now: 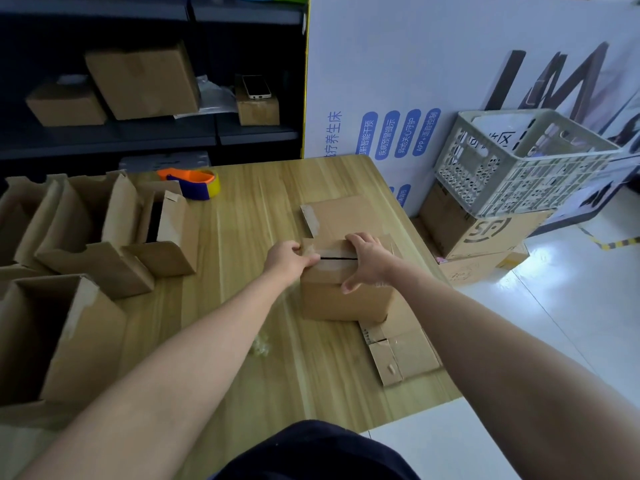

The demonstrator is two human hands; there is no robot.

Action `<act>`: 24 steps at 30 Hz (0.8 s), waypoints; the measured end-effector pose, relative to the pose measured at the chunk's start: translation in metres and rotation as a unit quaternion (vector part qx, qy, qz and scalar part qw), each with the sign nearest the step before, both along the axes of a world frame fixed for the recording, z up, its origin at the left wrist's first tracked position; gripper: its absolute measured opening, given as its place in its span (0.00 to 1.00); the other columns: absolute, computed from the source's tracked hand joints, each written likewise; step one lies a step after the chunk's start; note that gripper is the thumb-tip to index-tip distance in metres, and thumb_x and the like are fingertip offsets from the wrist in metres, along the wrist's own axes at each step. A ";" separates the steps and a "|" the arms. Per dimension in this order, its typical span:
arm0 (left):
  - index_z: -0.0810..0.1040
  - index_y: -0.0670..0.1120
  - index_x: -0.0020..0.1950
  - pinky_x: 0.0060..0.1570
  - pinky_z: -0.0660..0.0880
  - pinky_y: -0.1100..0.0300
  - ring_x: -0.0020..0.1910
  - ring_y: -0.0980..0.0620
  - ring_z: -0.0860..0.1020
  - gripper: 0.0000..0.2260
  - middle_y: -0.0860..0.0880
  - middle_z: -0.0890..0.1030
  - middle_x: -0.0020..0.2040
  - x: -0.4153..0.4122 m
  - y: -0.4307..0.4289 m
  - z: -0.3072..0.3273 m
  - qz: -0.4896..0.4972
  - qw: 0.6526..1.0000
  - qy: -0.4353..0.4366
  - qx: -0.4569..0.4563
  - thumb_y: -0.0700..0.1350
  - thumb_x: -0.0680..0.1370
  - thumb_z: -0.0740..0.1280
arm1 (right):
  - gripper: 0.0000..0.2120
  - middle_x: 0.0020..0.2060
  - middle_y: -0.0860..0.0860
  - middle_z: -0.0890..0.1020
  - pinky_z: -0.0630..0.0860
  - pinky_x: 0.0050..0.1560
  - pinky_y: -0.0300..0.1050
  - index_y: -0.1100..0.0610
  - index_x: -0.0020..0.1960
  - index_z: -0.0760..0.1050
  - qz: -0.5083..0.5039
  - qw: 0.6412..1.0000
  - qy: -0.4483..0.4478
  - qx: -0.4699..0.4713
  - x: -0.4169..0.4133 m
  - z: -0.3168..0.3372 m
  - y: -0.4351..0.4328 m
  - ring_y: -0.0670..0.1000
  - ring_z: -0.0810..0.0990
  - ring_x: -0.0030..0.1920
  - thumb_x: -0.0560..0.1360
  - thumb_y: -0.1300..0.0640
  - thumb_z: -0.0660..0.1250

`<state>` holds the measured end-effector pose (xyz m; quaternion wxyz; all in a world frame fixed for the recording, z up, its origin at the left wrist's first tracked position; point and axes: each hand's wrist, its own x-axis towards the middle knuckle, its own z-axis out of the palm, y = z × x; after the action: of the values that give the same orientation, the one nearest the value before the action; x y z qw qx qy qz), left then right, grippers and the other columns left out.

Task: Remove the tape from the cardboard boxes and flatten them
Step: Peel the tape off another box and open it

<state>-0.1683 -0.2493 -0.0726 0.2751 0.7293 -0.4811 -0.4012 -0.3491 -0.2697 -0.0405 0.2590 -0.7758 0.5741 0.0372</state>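
box [343, 299] brown. table [242, 271] light yellow wood, thin stripes. tape holder [189, 183] orange and blue. crate [512, 168] pale grey, full of holes. shelf [104, 140] black. floor line [613, 243] yellow and black stripes.

Even indoor light, glare on the floor [540, 258], soft blur, bowed edges.
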 end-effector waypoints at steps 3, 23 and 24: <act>0.80 0.42 0.55 0.56 0.70 0.60 0.55 0.47 0.77 0.09 0.46 0.80 0.54 0.001 0.002 -0.001 0.048 0.998 0.039 -0.031 0.42 0.77 0.67 | 0.57 0.72 0.51 0.57 0.61 0.71 0.55 0.57 0.77 0.49 0.000 1.000 -0.004 0.005 0.001 0.002 0.000 0.55 0.56 0.71 0.60 0.50 0.80; 0.76 0.42 0.52 0.44 0.79 0.55 0.38 0.51 0.78 0.11 0.46 0.79 0.46 0.104 0.036 -0.042 0.417 0.885 0.173 -0.113 0.31 0.73 0.67 | 0.56 0.70 0.53 0.59 0.62 0.69 0.54 0.57 0.76 0.49 0.009 0.999 0.041 0.009 0.010 0.006 -0.001 0.56 0.58 0.70 0.60 0.51 0.80; 0.75 0.43 0.52 0.45 0.78 0.55 0.41 0.49 0.79 0.12 0.46 0.79 0.45 0.109 0.040 -0.041 0.382 0.906 0.138 -0.118 0.33 0.72 0.69 | 0.56 0.70 0.53 0.59 0.63 0.69 0.54 0.56 0.76 0.49 0.011 0.999 0.046 0.010 0.011 0.007 -0.002 0.56 0.58 0.70 0.60 0.51 0.80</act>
<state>-0.0597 -0.2094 -0.1135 0.5551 0.7570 -0.1667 -0.3018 -0.3382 -0.2715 -0.0332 0.2398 -0.7769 0.5764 0.0811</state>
